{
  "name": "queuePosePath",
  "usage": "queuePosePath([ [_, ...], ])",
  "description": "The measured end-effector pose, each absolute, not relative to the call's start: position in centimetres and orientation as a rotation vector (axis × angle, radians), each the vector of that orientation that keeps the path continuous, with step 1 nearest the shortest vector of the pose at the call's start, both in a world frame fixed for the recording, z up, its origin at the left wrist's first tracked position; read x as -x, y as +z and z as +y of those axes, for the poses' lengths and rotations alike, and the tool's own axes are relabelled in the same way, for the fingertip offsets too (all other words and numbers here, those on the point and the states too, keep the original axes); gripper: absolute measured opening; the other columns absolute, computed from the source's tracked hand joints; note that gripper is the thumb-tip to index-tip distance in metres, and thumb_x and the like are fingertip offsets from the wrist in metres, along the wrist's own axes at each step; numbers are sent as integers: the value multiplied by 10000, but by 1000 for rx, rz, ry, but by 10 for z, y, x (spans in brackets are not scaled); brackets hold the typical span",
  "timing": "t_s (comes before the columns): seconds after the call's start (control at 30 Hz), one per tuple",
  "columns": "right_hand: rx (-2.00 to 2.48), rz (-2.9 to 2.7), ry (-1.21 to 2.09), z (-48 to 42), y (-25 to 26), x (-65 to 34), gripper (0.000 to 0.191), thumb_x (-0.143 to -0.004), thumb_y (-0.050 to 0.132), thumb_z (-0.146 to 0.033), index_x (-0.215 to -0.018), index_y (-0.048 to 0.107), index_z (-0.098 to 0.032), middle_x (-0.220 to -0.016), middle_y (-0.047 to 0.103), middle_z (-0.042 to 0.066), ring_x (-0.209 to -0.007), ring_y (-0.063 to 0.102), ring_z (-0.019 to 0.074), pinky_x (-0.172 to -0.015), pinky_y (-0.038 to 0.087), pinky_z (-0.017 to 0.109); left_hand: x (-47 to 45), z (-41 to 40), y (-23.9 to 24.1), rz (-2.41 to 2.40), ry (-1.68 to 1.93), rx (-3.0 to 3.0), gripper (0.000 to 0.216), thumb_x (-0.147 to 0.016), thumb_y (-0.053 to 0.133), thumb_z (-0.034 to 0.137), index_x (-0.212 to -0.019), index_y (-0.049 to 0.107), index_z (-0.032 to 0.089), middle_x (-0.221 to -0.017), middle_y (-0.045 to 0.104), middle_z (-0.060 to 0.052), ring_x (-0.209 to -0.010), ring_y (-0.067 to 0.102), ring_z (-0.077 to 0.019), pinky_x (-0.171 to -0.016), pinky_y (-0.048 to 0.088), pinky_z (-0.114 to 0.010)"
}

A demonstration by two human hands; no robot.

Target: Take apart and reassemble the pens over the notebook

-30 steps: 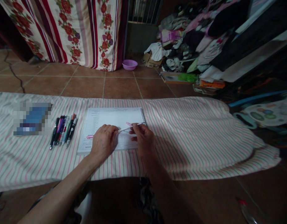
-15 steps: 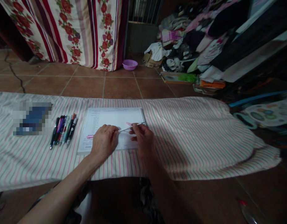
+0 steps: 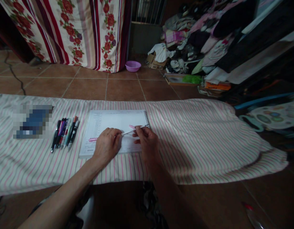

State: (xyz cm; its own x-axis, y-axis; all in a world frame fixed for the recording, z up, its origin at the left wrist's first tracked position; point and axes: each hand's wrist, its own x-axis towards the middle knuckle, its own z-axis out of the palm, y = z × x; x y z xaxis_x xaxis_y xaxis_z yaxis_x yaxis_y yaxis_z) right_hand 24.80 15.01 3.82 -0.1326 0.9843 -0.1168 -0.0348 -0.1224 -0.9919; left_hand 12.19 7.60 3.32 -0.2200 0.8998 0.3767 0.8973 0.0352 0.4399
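Note:
A spiral-bound notebook [image 3: 113,117] lies on the striped cloth in front of me, and both hands are over it. My left hand [image 3: 107,142] is closed, with a pink pen piece [image 3: 92,139] sticking out on its left side. Between the hands runs a thin whitish stick [image 3: 127,132] that looks like a pen refill. My right hand [image 3: 148,141] pinches this stick between thumb and fingertips, and its dark thin end shows beyond them. A small pink piece [image 3: 132,126] shows beside the right fingertips; whether it is held too, I cannot tell.
Several pens [image 3: 65,133] lie in a row left of the notebook. Farther left is a blurred-out blue item [image 3: 34,121]. The striped cloth [image 3: 197,136] covers the low surface. Beyond it are a purple basin [image 3: 133,66], a floral curtain [image 3: 87,35] and heaped clothes [image 3: 175,38].

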Motion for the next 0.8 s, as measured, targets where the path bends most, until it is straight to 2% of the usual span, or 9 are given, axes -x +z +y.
queuePosePath([
  [0.2, 1208, -1224, 1427, 150, 41, -249, 260, -685, 639, -402, -745, 678, -152, -598, 651, 10, -551, 628, 128, -384, 489, 171, -119, 75, 29, 2165, 1017, -1891, 180, -876, 402, 226, -872, 574, 175, -800, 636, -43, -762, 592, -184, -692, 463, -302],
  [0.5, 1086, -1193, 1541, 149, 38, -250, 220, -672, 669, -346, -772, 642, -152, -767, 682, 27, -663, 675, 153, -433, 546, 185, -119, 75, 28, 2084, 1074, -1759, 184, -868, 423, 239, -884, 593, 174, -805, 647, -34, -733, 598, -165, -667, 455, -274],
  [0.8, 1054, -1251, 1529, 149, 36, -249, 226, -662, 693, -325, -796, 633, -152, -699, 668, 1, -632, 661, 134, -449, 543, 182, -120, 76, 28, 1985, 1186, -1591, 143, -835, 485, 230, -873, 613, 178, -819, 663, -37, -755, 605, -167, -698, 459, -284],
])
